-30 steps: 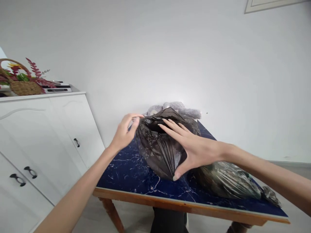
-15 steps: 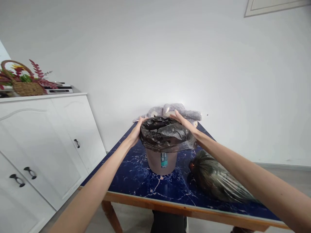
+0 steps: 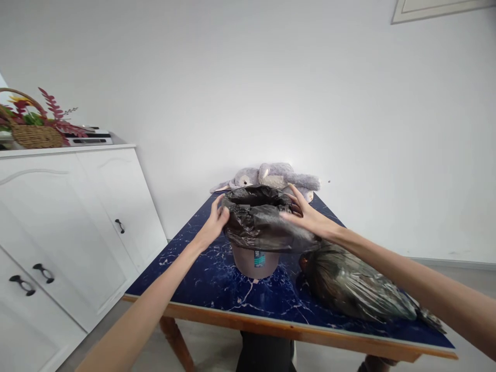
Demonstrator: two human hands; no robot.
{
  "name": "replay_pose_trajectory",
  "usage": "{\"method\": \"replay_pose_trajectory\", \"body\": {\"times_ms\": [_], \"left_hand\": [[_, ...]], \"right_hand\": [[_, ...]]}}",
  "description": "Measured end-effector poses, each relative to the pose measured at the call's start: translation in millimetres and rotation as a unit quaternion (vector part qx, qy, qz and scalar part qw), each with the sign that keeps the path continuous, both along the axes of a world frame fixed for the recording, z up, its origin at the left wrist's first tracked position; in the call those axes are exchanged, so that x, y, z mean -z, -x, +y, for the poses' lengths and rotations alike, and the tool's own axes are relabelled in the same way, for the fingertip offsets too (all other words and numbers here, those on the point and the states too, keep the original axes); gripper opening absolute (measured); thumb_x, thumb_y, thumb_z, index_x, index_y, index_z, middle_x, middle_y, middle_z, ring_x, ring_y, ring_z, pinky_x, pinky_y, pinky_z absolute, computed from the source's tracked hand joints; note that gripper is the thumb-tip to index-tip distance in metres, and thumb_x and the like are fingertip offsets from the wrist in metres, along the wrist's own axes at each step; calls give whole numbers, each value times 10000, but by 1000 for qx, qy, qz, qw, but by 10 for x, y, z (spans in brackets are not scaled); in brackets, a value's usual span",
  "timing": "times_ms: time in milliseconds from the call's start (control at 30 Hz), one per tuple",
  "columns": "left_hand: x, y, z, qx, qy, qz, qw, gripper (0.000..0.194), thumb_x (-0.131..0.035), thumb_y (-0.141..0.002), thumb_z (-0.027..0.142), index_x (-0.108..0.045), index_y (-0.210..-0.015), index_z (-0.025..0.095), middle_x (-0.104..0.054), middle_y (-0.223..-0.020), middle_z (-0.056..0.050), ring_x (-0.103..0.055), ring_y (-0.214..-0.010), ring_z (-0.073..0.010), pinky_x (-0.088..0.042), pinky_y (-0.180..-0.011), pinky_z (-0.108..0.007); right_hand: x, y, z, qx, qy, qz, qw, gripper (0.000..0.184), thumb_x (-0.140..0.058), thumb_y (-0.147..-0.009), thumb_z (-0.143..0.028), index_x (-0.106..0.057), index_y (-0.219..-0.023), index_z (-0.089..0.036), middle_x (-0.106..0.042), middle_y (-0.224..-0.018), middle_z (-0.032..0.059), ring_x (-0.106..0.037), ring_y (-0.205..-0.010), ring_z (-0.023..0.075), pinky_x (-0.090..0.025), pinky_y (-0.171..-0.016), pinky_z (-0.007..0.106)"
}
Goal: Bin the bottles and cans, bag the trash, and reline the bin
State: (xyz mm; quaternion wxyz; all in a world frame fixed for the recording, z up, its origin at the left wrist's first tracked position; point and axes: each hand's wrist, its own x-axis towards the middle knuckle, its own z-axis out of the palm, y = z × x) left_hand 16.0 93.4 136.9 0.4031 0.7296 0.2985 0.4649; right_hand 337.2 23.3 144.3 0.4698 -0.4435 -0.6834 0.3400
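A grey-brown trash bin [image 3: 248, 262] with a teal label stands upright on the blue table. A black garbage bag [image 3: 267, 227] lines it, its edge folded down over the outside and hanging looser on the right. At the left of the rim, my left hand [image 3: 214, 222] grips the bag, thumb in front and fingers partly hidden behind. My right hand [image 3: 308, 214] is at the right side of the rim, fingers spread and touching the bag. Below my right forearm lies a filled dark plastic bag [image 3: 349, 284] on its side.
A grey plush toy [image 3: 277, 175] lies at the table's far end against the wall. The blue marble-patterned table [image 3: 209, 289] has a wooden edge. On the left stands a white cabinet [image 3: 70, 222], carrying a wicker basket [image 3: 36, 135] of flowers.
My right hand has moved from the far right of the rim towards me, its thumb now in front. The bag's right flap hangs lower. My left thumb has come forward over the bag.
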Motion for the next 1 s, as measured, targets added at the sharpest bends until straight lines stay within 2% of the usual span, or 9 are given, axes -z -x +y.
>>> {"method": "replay_pose_trajectory", "body": {"times_ms": [67,133,300,400,467,567,700,833,1000], "left_hand": [[57,21,-39,-20,-13,60,998,1362,-810,-750,790,-48,-1729,227,-299,-1752,-204,-316,-1607,-422,-295,-1313,-568],[132,49,-29,-25,-10,109,994,1526,-920,-656,715,55,-1724,231,-227,-1765,-235,-310,-1604,-442,-296,-1304,-603],[435,380,140,11,14,181,983,1554,-981,-569,656,-39,-1736,247,-208,-1775,-223,-260,-1625,-443,-277,-1305,-631],[697,666,208,-2,69,153,986,1350,-857,-632,814,-252,-1702,254,-369,-1720,-205,-364,-1589,-416,-361,-1279,-578],[873,793,204,-75,87,114,987,1060,-668,-783,886,-442,-1599,249,-554,-1603,-184,-508,-1510,-369,-425,-1245,-524],[1087,853,156,-188,78,90,975,829,-501,-887,887,-634,-1346,210,-724,-1400,-164,-646,-1376,-333,-453,-1221,-492],[1216,830,100,-228,59,93,967,801,-523,-831,910,-663,-1167,197,-787,-1227,-159,-718,-1248,-332,-487,-1181,-480],[1196,826,48,-236,53,111,964,708,-575,-828,866,-688,-1081,215,-815,-1110,-126,-757,-1149,-325,-508,-1145,-474],[1134,819,-24,-237,46,126,962,630,-574,-876,805,-704,-1066,219,-819,-1100,-113,-756,-1149,-316,-501,-1140,-457]], "right_hand": [[76,0,-70,-8,-42,-83,996,1550,-922,-653,-713,135,-1720,-331,13,-1821,108,-96,-1671,364,-150,-1347,612],[150,30,-109,0,-88,-144,986,1634,-951,-627,-676,217,-1701,-285,86,-1814,133,-10,-1676,355,-102,-1354,594],[-36,-55,-185,4,-84,-206,975,1558,-929,-654,-687,101,-1733,-234,30,-1811,173,-46,-1667,405,-145,-1341,635],[-332,-166,-233,-11,-124,-220,968,1040,-778,-868,-660,-266,-1711,-328,-263,-1779,105,-254,-1634,382,-259,-1315,653],[-476,-178,-219,-9,-196,-247,949,673,-674,-980,-592,-512,-1586,-350,-496,-1664,70,-343,-1604,345,-303,-1304,632],[-552,-94,-113,-41,-291,-323,900,418,-700,-983,-537,-738,-1318,-289,-733,-1379,92,-565,-1437,337,-410,-1237,596],[-531,32,103,-39,-340,-389,855,336,-756,-947,-550,-793,-1067,-238,-794,-1002,70,-740,-1006,278,-457,-1171,545],[-533,-36,333,64,-311,-470,823,387,-753,-928,-598,-799,-1101,-254,-772,-1013,100,-706,-1081,316,-500,-1087,516],[-531,-437,547,135,-253,-521,804,471,-704,-917,-675,-801,-1130,-266,-736,-976,127,-674,-1063,340,-537,-876,435]]}}
